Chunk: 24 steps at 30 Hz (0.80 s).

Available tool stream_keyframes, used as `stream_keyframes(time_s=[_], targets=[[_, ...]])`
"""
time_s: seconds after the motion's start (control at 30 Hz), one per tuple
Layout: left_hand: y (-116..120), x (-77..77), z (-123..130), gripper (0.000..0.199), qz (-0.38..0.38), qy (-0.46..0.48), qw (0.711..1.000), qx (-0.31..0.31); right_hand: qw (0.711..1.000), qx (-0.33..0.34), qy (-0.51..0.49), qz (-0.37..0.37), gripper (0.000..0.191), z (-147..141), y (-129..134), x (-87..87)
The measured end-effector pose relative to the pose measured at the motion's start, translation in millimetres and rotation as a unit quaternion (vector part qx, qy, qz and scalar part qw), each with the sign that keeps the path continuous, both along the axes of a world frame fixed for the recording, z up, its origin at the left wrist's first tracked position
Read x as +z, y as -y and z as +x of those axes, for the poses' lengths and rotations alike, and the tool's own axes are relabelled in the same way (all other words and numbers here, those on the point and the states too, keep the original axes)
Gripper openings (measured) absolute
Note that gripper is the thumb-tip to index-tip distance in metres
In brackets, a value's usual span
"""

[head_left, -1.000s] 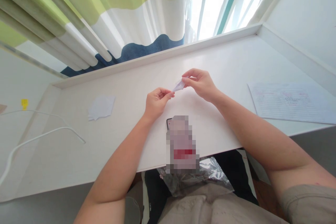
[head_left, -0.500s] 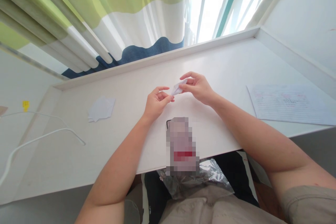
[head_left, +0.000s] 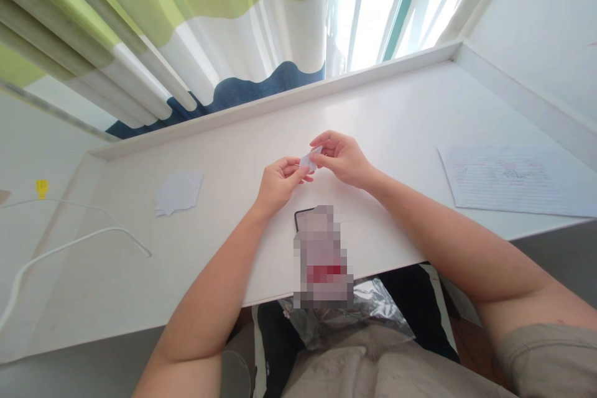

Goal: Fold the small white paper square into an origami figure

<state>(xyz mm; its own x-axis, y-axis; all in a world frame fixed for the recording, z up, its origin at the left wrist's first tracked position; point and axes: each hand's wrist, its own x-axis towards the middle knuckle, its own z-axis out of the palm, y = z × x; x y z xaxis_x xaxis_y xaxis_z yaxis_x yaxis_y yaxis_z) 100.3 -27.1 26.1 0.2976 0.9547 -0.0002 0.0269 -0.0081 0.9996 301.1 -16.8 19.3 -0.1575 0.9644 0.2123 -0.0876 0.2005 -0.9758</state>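
Over the middle of the white bench [head_left: 224,158], I hold a small piece of folded paper [head_left: 310,158] between my two hands. The fingers of my left hand [head_left: 277,185] are narrowed on its left end, with the thumb lying over it. The fingers of my right hand [head_left: 347,160] pinch the other end, the thumb against the paper and the index finger arched just above. I cannot tell whether either hand rests on the surface below.

Nearer to me, between my forearms, lies a phone [head_left: 319,242], mostly blurred out, its dark-rimmed top left corner showing clear. Off to my left are some loose white pieces [head_left: 178,194], well apart from my hands. Farther left a white cable [head_left: 79,244] curves over the bench, and a yellow tag [head_left: 41,189] shows beyond it. Away to my right lies a lined sheet [head_left: 513,181] with writing on it, close to the front edge. Crinkled clear plastic [head_left: 380,311] is on my lap. Behind the bench hangs a green, white and dark blue curtain [head_left: 247,18], beside a bright window [head_left: 373,6].
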Motion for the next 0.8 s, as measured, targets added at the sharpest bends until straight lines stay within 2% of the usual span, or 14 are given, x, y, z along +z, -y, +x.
stream_keyframes(time_s=[0.1,0.2,0.33,0.47,0.63,0.8], targets=[[-0.5,1.4,1.8,0.049,-0.009,0.022,0.999,0.032,1.0,0.004,0.004,-0.003,0.049,-3.2,1.9,0.7],[-1.3,2.4,3.3,0.052,-0.031,0.065,0.996,0.052,0.998,0.025,0.052,-0.013,0.045,-4.2,3.4,2.0],[-2.1,2.9,1.6,0.039,-0.039,0.065,0.996,0.04,0.997,0.012,0.081,0.007,0.048,-1.3,3.7,4.7],[-2.4,2.0,-2.3,0.027,-0.042,0.038,0.998,0.019,0.997,0.038,0.066,0.014,0.05,0.8,4.6,6.9],[-2.4,1.4,-2.8,0.032,-0.028,0.025,0.999,0.009,0.997,0.029,0.074,-0.002,0.051,0.1,6.1,5.8],[-2.4,1.1,-0.4,0.045,0.035,0.005,0.999,0.024,0.997,0.008,0.078,0.006,0.05,-4.2,6.7,3.7]])
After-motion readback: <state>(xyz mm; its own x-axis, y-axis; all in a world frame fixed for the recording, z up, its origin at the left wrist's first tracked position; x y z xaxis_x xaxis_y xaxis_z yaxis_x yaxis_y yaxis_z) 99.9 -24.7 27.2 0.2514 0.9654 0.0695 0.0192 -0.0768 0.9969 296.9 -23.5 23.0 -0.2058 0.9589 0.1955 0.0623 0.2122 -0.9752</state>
